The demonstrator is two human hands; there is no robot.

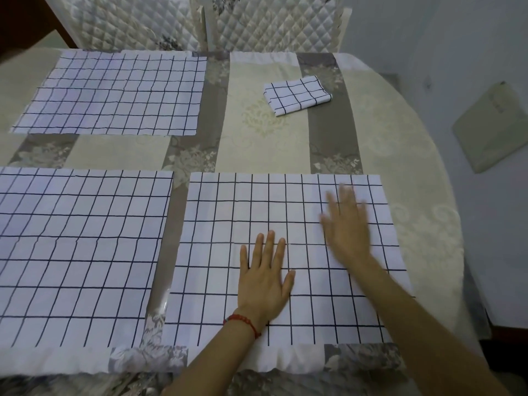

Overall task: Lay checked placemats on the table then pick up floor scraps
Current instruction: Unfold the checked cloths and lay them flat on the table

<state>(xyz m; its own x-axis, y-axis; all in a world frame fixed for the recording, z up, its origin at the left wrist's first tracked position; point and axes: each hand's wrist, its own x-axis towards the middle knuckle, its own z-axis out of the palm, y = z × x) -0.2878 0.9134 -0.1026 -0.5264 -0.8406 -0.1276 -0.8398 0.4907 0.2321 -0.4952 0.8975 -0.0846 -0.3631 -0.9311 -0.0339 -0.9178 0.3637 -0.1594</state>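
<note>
Soft dim light, right hand [347,224] motion-blurred

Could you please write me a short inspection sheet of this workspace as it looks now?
Surface: table under a beige and grey floral cloth.
Job's things: three checked placemats spread flat, far left, near left, near right; folded placemat at the far right.
Clutter: nothing seen.
Grippers: left hand flat on the near right mat; right hand blurred, open over it.
Cables: nothing seen.
Surroundings: quilted chairs behind; beige pad on the floor.
</note>
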